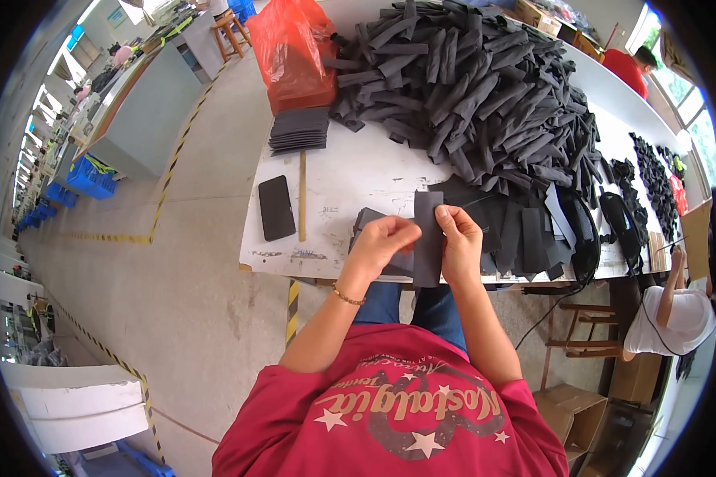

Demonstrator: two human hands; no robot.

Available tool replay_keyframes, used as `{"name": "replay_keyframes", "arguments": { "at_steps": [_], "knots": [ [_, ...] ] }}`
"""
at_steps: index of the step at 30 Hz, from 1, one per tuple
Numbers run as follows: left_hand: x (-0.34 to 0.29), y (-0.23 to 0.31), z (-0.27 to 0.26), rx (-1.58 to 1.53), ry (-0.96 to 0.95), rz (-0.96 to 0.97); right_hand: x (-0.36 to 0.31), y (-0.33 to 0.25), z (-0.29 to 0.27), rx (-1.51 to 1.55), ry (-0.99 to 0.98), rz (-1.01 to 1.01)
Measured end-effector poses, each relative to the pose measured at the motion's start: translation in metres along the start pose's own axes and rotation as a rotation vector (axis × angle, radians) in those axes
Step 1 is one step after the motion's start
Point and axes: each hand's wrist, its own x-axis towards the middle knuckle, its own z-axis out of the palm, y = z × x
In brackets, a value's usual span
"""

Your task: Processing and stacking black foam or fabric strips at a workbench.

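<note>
A dark grey fabric strip [428, 266] stands lengthwise in front of me at the table's near edge. My right hand [461, 245] pinches its right side, thumb on top. At the strip's left edge, the fingers of my left hand [380, 245] are closed in a pinch; what lies between the fingertips is hidden. A beaded bracelet [348, 297] circles my left wrist. Under my left hand lie dark fabric pieces [366, 219], partly covered. More flat dark pieces [531, 230] are spread to the right of my right hand.
A big heap of dark fabric strips [461, 87] covers the table's far side. On the left are a stack of folded dark pieces [298, 131], a black phone [276, 208], a wooden stick [302, 197] and a red plastic bag [294, 56]. A co-worker [668, 318] sits at right.
</note>
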Motion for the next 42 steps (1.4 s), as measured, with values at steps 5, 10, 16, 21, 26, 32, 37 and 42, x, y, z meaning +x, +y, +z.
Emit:
{"name": "replay_keyframes", "arguments": {
  "at_steps": [5, 10, 16, 21, 26, 32, 37, 42],
  "knots": [
    [-0.002, -0.007, -0.011, 0.155, -0.116, 0.041, 0.003, -0.003, 0.004, -0.133, -0.030, 0.044],
    [0.000, -0.002, -0.008, -0.111, 0.129, 0.031, 0.007, -0.028, 0.008, -0.153, -0.123, 0.174],
    [0.002, -0.006, -0.018, -0.205, 0.223, 0.124, -0.012, -0.003, -0.022, -0.137, -0.176, 0.183],
    [0.014, 0.033, -0.034, -0.032, 0.384, 0.230, 0.006, -0.025, -0.018, -0.438, -0.172, -0.011],
    [0.017, 0.006, -0.056, 0.664, 0.466, 0.167, 0.012, -0.007, -0.031, -0.681, -0.127, -0.003],
    [0.025, -0.019, -0.072, 1.256, 0.611, 0.495, 0.004, 0.020, -0.035, -1.171, 0.019, -0.218],
    [0.100, 0.023, -0.047, 0.928, 0.349, 0.527, 0.039, 0.009, -0.101, -1.577, 0.256, -0.414],
    [0.202, 0.031, -0.009, 0.770, 0.367, 0.606, 0.065, 0.001, -0.118, -1.710, 0.294, -0.407]
  ]
}}
